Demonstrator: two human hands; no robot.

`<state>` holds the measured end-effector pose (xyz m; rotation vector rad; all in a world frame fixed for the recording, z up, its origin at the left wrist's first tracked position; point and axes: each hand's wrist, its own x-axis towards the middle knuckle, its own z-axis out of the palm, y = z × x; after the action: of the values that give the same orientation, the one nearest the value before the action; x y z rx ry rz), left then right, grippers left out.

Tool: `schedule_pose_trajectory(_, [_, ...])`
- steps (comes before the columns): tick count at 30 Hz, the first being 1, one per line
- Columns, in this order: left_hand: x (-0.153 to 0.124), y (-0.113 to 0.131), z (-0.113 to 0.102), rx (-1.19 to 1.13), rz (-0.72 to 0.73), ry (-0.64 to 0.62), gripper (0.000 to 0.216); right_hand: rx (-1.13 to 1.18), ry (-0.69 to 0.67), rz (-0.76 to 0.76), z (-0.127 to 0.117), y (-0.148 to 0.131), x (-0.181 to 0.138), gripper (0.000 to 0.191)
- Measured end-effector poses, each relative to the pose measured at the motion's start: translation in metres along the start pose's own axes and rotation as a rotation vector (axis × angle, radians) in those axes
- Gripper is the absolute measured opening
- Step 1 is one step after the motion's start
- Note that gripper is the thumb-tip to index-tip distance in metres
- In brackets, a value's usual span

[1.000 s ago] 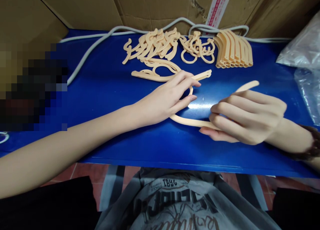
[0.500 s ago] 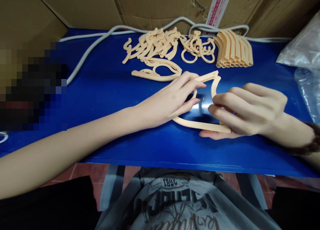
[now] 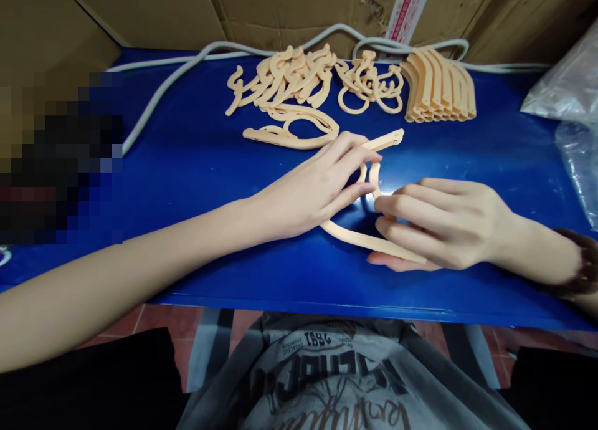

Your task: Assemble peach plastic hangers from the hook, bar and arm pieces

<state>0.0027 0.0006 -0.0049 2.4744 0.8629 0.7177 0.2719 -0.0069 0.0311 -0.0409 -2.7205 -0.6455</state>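
Note:
A peach plastic hanger piece [image 3: 359, 240] lies on the blue table [image 3: 196, 168] between my two hands. My left hand [image 3: 317, 187] pinches its hook end, with a straight bar sticking out past the fingertips. My right hand [image 3: 439, 224] grips the piece's other arm, which is folded inward so its tip meets the left hand's fingers. A finished folded hanger [image 3: 292, 131] lies just beyond my left hand.
At the back of the table lie a heap of loose peach hooks [image 3: 289, 78], several ring-shaped hooks [image 3: 371, 84] and a neat stack of curved arms [image 3: 439, 87]. A white cable [image 3: 163, 90] runs along the back. Cardboard boxes stand behind; clear plastic bags [image 3: 572, 100] sit right.
My right hand has bent the hanger's free arm up and over to the left, from pointing out to the right to touching the hook end. My left hand has stayed put.

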Motion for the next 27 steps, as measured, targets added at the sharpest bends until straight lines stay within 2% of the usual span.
schedule_pose_trajectory(9, [0.000, 0.002, 0.001, -0.012, -0.006, -0.017, 0.043, 0.077, 0.037, -0.019, 0.001, -0.014, 0.000, 0.029])
schedule_pose_trajectory(14, [-0.001, 0.003, 0.001, -0.046, -0.018, -0.023, 0.041, 0.114, 0.107, -0.001, 0.004, -0.021, -0.001, 0.020])
schedule_pose_trajectory(17, [-0.001, 0.003, 0.001, -0.059, -0.003, -0.020, 0.044, 0.169, 0.055, -0.014, -0.001, -0.022, 0.003, 0.018])
schedule_pose_trajectory(19, [-0.001, 0.003, 0.001, -0.051, -0.003, -0.018, 0.044, 0.164, 0.033, -0.019, -0.004, -0.023, 0.004, 0.017])
schedule_pose_trajectory(23, [0.000, 0.003, 0.000, -0.011, -0.031, 0.002, 0.040, 0.090, 0.101, 0.012, -0.005, -0.027, 0.001, 0.014])
schedule_pose_trajectory(27, [0.000, 0.004, -0.002, 0.013, -0.054, 0.008, 0.041, 0.072, 0.102, -0.011, -0.004, -0.029, -0.003, 0.011])
